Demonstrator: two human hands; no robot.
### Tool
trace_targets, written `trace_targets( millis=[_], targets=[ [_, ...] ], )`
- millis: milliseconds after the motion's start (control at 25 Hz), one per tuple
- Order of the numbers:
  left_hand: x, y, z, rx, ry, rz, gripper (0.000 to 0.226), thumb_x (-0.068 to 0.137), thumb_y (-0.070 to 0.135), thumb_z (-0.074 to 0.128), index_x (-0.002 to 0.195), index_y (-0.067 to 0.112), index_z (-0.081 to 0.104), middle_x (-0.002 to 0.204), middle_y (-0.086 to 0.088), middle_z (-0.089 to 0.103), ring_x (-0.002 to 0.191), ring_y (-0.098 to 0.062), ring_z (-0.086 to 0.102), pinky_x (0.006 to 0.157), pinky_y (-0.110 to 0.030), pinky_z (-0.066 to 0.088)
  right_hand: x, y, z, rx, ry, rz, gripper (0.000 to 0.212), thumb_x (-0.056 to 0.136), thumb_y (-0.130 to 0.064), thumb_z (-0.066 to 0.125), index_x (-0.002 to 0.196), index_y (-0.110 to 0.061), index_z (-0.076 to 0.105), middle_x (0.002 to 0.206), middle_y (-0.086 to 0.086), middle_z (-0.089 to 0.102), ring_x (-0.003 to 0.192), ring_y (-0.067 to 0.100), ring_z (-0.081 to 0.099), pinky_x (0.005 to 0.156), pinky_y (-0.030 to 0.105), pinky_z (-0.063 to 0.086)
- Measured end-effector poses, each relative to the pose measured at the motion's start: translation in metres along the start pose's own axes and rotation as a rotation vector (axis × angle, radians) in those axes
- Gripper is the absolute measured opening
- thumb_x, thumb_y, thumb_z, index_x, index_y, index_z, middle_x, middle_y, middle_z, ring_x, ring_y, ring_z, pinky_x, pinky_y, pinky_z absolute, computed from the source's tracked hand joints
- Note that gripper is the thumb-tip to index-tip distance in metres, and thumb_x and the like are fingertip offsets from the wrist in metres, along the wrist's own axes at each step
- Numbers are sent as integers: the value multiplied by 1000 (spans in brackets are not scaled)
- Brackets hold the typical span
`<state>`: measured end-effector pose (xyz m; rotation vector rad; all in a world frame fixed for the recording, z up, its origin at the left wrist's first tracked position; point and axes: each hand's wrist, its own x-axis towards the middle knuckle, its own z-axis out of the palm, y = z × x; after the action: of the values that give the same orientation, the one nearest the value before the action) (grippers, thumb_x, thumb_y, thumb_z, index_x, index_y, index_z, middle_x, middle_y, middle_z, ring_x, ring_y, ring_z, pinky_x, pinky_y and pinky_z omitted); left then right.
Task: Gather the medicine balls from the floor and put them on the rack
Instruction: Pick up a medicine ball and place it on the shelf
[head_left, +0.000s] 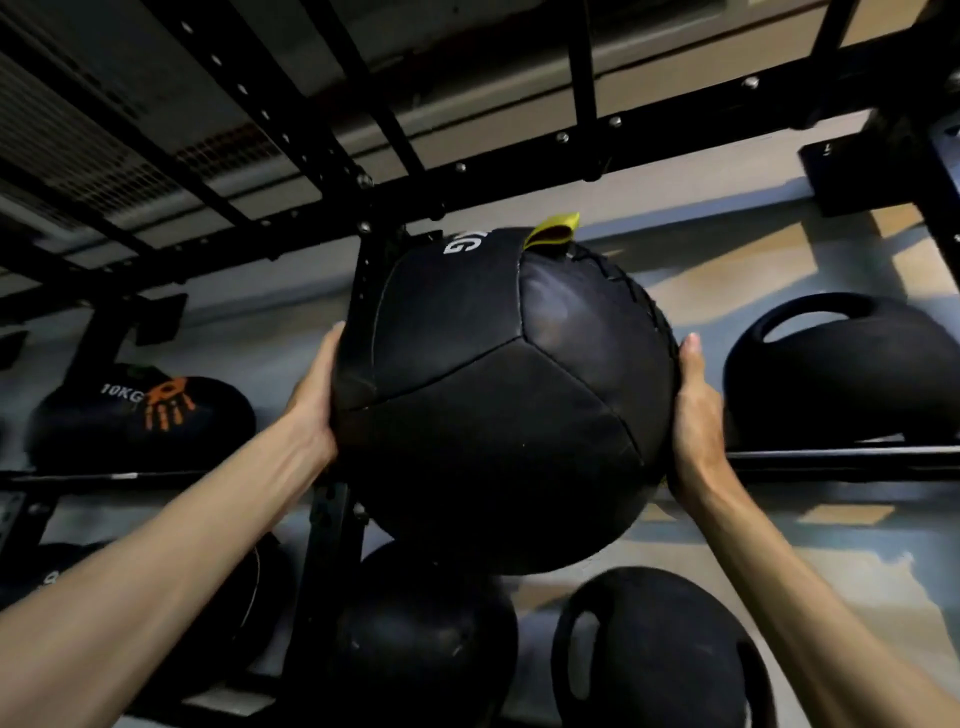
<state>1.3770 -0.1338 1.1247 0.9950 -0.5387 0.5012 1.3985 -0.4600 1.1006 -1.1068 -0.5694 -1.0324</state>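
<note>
while both arms reach up toward the rack, the person holds a large black medicine ball in the air between the palms, level with the upper shelf rail and in front of an upright post. the left hand presses flat on the ball's left side and the right hand on its right; the fingers of both wrap round the far side, out of sight, so the hold reads as a two-palm squeeze on the ball rather than a clenched fist. a yellow tag sticks up from the ball's top seam, beside white "kg" lettering. on the same shelf a 10kg ball sits well to the left and a handled ball to the right; two more balls rest on the shelf below. the step in hand looks like placement: the ball is lifted but not yet set down. the next move likely calls for pushing it forward over the rail into the gap right of the post, then easing the palms off.
</note>
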Motion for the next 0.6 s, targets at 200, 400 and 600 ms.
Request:
trace_targets(
  millis=[200, 400, 600],
  targets=[
    [42, 26, 2, -47, -128, 90, 22, 85, 44, 67, 88, 23, 70, 73, 5, 68, 58, -14, 64, 54, -22, 52, 35, -7, 38, -1, -8, -89, 53, 100, -61, 38, 100, -20, 72, 108, -2, 73, 100, 13, 68, 94, 31, 53],
    [111, 15, -21, -49, -165, 61, 25, 86, 49, 66, 91, 24, 69, 76, 3, 68, 61, -15, 66, 54, -23, 52, 61, 29, 71, -37, 73, -107, 56, 97, -65, 38, 100, -21, 72, 111, 1, 73, 104, 18, 67, 96, 33, 51],
    [159, -1, -42, -23, -125, 49, 40, 97, 46, 52, 72, 18, 68, 60, -2, 67, 44, -16, 63, 42, -16, 48, 89, 50, 101, -139, 34, -163, 62, 82, -73, 44, 94, -19, 75, 107, 0, 75, 105, 19, 69, 102, 45, 51]
  ],
)
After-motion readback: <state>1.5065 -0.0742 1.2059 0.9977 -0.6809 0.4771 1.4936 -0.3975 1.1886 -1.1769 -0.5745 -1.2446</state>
